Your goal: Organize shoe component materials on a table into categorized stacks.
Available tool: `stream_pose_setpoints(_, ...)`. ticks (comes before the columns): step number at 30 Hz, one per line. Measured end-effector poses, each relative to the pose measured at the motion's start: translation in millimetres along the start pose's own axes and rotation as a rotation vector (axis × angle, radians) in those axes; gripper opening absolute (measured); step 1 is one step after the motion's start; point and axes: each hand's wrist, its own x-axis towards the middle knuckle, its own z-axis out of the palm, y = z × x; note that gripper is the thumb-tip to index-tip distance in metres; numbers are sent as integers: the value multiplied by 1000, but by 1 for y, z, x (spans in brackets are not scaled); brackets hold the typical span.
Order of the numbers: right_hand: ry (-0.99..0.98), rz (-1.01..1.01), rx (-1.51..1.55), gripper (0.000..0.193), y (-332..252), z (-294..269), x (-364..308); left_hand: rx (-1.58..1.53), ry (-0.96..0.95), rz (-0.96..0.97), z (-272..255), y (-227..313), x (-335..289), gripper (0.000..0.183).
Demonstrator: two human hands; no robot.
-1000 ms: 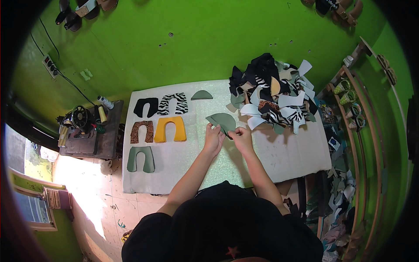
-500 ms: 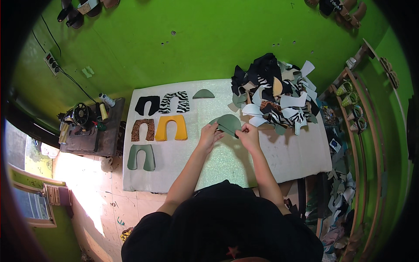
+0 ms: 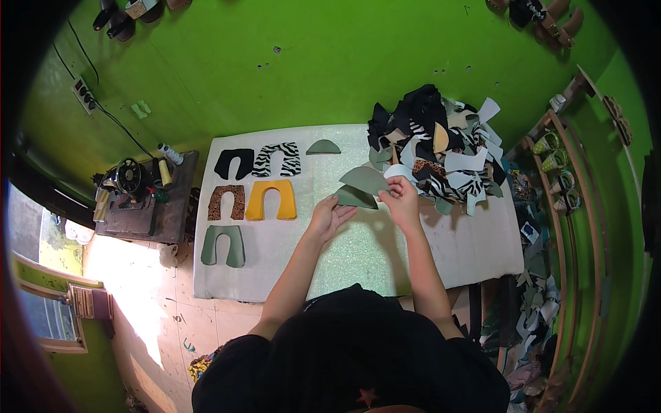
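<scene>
On a white work table point(image 3: 441, 255) my left hand point(image 3: 329, 217) and my right hand point(image 3: 401, 199) hold grey-green half-round cut pieces point(image 3: 358, 187) between them, just above the table's middle. The left hand grips the lower piece's left tip; the right hand pinches the right side. Another grey-green half-round piece point(image 3: 323, 146) lies flat near the far edge. To the left lie U-shaped pieces: black point(image 3: 234, 162), zebra-striped point(image 3: 277, 159), brown leopard point(image 3: 226, 202), yellow point(image 3: 270, 199) and grey-green point(image 3: 223, 245).
A heap of mixed cut pieces point(image 3: 441, 148) in black, white, zebra and leopard print covers the table's far right. A sewing machine point(image 3: 131, 177) with thread cones stands on a small table at left. Wooden shelves with shoes point(image 3: 561, 165) stand at right.
Both hands have moved up and to the right with the grey-green pieces, closer to the heap. The pieces now fan apart into two visible layers.
</scene>
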Motion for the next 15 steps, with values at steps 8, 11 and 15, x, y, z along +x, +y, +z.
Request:
stream_pose_setpoints(8,-66,138,-103,17,-5,13,-1,-116,-95,-64,9,3,-5,35)
stream_pose_setpoints(11,31,128,-351,16,-3,11,-6,-113,-86,-42,11,4,-8,35)
stream_pose_setpoints(15,65,138,-306,16,5,9,-10,-152,-142,-50,5,0,-5,36)
